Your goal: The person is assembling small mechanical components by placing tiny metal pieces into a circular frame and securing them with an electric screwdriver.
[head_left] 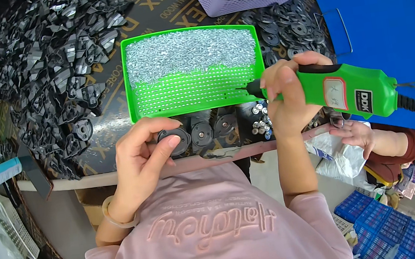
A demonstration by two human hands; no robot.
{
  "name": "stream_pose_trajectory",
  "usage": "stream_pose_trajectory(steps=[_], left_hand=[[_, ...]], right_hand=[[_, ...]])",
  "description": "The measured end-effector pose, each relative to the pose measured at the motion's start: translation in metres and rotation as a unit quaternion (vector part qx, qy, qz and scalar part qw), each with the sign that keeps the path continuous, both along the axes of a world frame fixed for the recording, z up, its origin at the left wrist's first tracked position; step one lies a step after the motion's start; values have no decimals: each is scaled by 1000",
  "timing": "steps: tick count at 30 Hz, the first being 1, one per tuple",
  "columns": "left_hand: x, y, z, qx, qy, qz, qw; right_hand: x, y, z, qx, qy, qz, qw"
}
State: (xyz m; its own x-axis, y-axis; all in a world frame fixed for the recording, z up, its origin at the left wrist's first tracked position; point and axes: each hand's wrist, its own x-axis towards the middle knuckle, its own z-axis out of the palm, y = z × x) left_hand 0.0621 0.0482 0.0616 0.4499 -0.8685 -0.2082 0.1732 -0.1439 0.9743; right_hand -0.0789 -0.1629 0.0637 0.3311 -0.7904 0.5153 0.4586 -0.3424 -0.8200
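My right hand (289, 98) is wrapped around a green electric screwdriver (338, 89), with a black cord running off to the right. The screwdriver's thin bit points left, over the right end of a green tray (199, 108) that holds a heap of small silver screws (188, 52). My left hand (138, 153) is closed, thumb and fingers on a black round plastic part (183, 143) near the table's front edge. Two similar round parts with metal centres, a middle one (202, 134) and a right one (225, 124), lie in a row beside it. Small silver metal pieces (260, 121) lie near my right wrist.
Black angular plastic parts (63, 60) are piled at the left. A lilac basket (231, 3) of black discs stands at the back, with loose discs (286, 29) nearby. A blue surface (378, 13) lies at right. Another person's hand (356, 134) appears at lower right.
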Motion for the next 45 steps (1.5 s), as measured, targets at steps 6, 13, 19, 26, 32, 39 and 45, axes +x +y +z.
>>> stream_pose_trajectory(steps=[6, 13, 19, 26, 32, 39, 45], left_hand=[[-8, -13, 2, -51, 88, 13, 995], [-13, -18, -3, -44, 44, -27, 998], [-29, -30, -8, -63, 73, -55, 994], [-30, -29, -13, -69, 37, -69, 995], [-32, -30, -10, -59, 37, -67, 995], [-32, -29, -8, -62, 34, -78, 994], [-32, -28, -6, -42, 41, -91, 994]], right_hand=[[-4, 1, 16, -16, -17, 3, 1000], [-16, 21, 60, -1, -37, 62, 997], [-33, 43, 85, -9, -56, 218, 974], [-36, 53, 71, 23, -38, 222, 974], [-36, 52, 67, 24, -32, 223, 974], [-27, 58, 72, 25, -18, 200, 979], [-28, 57, 64, 13, 0, 207, 978]])
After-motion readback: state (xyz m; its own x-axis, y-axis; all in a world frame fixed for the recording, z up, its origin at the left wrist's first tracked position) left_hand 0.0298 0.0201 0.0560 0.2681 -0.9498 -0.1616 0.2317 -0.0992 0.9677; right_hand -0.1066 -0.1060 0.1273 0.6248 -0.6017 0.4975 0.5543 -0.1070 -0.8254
